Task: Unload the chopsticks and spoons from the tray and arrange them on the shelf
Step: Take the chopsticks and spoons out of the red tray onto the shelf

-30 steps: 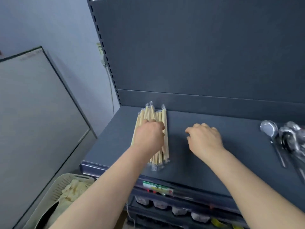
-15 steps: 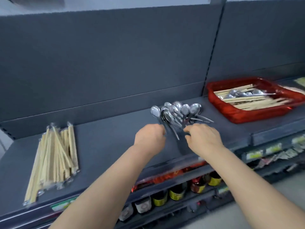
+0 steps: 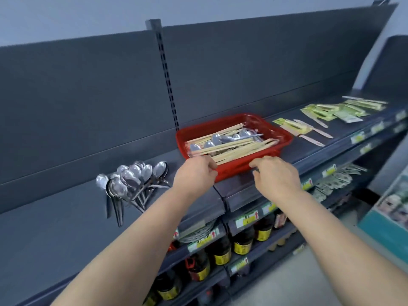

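Note:
A red tray (image 3: 223,120) stands on the dark grey shelf (image 3: 66,217) and holds several wooden chopsticks (image 3: 231,149) mixed with metal spoons (image 3: 215,138). My left hand (image 3: 194,173) is at the tray's near left corner, its loosely curled fingers touching the front rim and holding nothing. My right hand (image 3: 276,173) hovers just in front of the near rim, fingers loosely curled and empty. A fanned pile of several spoons (image 3: 132,180) lies on the shelf to the left of the tray.
Right of the tray lie packaged chopsticks and wooden cutlery (image 3: 293,127) and several green packets (image 3: 331,109). Dark sauce bottles (image 3: 220,250) fill the lower shelves. A slotted upright (image 3: 167,85) divides the back panel behind the tray. The shelf's front edge carries price tags.
The view has swung right, from the chopstick bundle past the spoon pile to the tray. Both hands moved right, from the spoon pile to the tray's near rim.

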Demonstrator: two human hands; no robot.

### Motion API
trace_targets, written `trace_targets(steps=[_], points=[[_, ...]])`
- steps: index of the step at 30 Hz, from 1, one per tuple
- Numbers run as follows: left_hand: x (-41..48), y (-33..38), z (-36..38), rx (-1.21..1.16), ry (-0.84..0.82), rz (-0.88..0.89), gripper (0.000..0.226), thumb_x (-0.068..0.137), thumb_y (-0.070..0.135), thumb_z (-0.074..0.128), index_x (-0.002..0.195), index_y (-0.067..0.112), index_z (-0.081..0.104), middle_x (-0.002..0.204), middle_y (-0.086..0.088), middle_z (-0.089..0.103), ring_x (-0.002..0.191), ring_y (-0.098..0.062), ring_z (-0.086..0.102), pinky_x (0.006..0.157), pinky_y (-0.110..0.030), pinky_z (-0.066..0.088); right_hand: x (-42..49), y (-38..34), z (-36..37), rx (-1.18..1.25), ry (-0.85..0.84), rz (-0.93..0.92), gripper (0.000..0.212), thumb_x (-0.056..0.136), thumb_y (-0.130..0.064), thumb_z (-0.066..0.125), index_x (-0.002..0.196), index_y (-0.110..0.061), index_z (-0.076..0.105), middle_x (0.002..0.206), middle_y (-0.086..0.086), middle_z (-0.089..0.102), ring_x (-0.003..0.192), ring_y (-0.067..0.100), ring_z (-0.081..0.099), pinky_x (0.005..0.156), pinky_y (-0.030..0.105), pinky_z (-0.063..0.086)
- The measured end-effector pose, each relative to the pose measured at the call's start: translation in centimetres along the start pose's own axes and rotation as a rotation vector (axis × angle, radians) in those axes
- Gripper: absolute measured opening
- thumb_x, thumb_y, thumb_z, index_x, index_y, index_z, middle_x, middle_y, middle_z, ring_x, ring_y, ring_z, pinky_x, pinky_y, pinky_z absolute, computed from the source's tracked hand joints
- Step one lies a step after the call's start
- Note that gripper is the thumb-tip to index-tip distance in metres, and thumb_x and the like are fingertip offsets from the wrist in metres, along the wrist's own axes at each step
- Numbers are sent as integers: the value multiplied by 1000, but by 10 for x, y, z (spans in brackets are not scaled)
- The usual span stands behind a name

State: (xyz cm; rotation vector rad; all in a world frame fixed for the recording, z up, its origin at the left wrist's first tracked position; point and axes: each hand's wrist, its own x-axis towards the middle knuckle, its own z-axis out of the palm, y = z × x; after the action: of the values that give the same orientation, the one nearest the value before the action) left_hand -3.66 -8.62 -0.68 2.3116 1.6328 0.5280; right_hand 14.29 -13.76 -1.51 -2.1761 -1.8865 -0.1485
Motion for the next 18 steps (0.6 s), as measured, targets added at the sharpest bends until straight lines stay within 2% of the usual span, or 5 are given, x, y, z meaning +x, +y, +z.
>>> trace_targets(steps=[6, 10, 14, 18], points=[[46, 8, 14, 62, 22, -48, 22, 89, 21, 53, 105, 24, 68, 101, 3, 69, 97, -22, 62, 81, -31, 52, 43, 27, 14, -21, 28, -23, 30, 93, -16, 49, 114, -30, 65, 114, -1, 64, 107, 23, 57, 80, 33, 44], [85, -3, 16, 63, 54, -70, 20, 90, 20, 52, 102, 21, 68, 99, 3, 68, 95, -22, 62, 74, -28, 49, 80, 32, 24, -43, 45, -41, 34, 89, -9, 52, 110, -32, 68, 114, -3, 65, 109, 22, 57, 82, 32, 44], [134, -15, 28, 137, -52, -110, 19, 86, 18, 52, 99, 21, 65, 101, 0, 68, 96, -25, 62, 72, -29, 47, 111, 42, 35, -64, 2, -55, 36, 89, -10, 54, 111, -36, 67, 116, -7, 65, 109, 19, 55, 87, 32, 40], [173, -15, 46, 202, -121, -107, 26, 91, 19, 50, 112, 26, 64, 112, -2, 67, 104, -25, 62, 81, -33, 49, 137, 57, 41, -36, -41, -37, 28, 92, -18, 52, 107, -36, 68, 111, -8, 67, 106, 19, 56, 86, 33, 40]])
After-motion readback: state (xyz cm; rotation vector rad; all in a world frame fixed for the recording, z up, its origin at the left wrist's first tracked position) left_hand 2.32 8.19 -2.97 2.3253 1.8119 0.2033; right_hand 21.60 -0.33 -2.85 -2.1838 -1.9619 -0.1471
